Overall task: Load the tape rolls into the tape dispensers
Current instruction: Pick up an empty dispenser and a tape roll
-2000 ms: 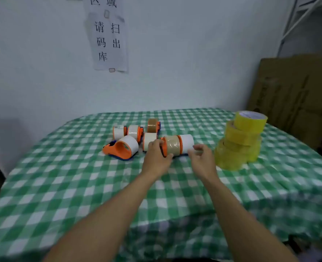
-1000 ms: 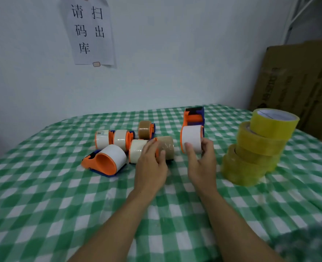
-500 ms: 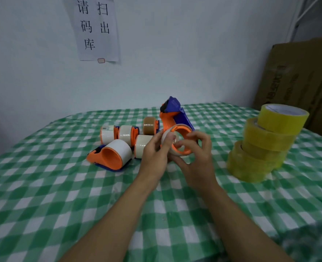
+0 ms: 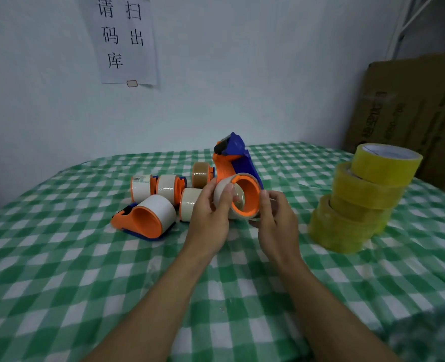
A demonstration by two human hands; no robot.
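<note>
Orange plastic forms the open core (image 4: 250, 198) of the tape dispenser (image 4: 233, 163), which is held clear above the worktop (image 4: 85, 270) with its blue nose tipped up and away toward the wall. A pale tape roll (image 4: 222, 190) sits round that core, its axis running from the far left toward the person's right. The left hand (image 4: 211, 218) grips the roll, thumb across its front edge. The right hand (image 4: 276, 220) clasps the dispenser from the side and beneath. Seating the roll looks like a left-hand push along that axis, with the right hand bracing.

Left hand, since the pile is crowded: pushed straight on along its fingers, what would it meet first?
The left hand grips the pale roll on the lifted dispenser, so that comes first; depth beyond is unclear.
</note>
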